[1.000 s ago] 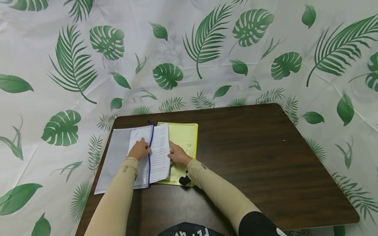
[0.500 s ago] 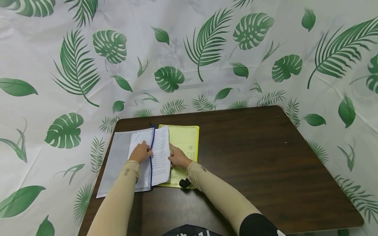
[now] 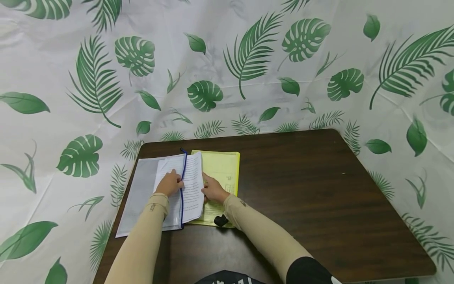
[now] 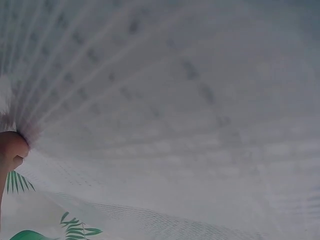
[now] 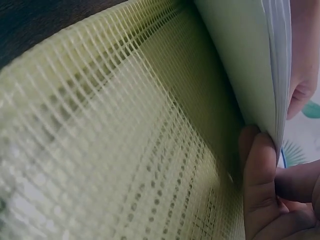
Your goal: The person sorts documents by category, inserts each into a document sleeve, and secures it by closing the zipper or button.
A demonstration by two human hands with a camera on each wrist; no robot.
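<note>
In the head view the left hand [image 3: 170, 184] lay on the clear mesh pouch [image 3: 142, 193], fingers curled at its blue zipper edge [image 3: 182, 189], apparently pressing or pinching it, though the exact hold could not be told; the right hand [image 3: 213, 190] pinched the free edge of the printed sheets [image 3: 193, 189], which stood partly inside the pouch mouth and overlapped the yellow mesh pouch [image 3: 223, 169] lying just beside on the dark table [image 3: 301, 189]; compared with the frames of a second before, both hands and the sheets sat almost exactly where they had been, so the papers seemed no further into the pouch, and the sliding looked stalled or very slow; in the left wrist view the clear pouch mesh [image 4: 175, 115] filled the frame, blurred, with one fingertip [image 4: 11, 147] touching its left edge; in the right wrist view the fingers [image 5: 260, 185] were closed on the sheets' edge [image 5: 272, 75], thumb below, the stack lifted off the yellow mesh [image 5: 110, 150] beneath it.
</note>
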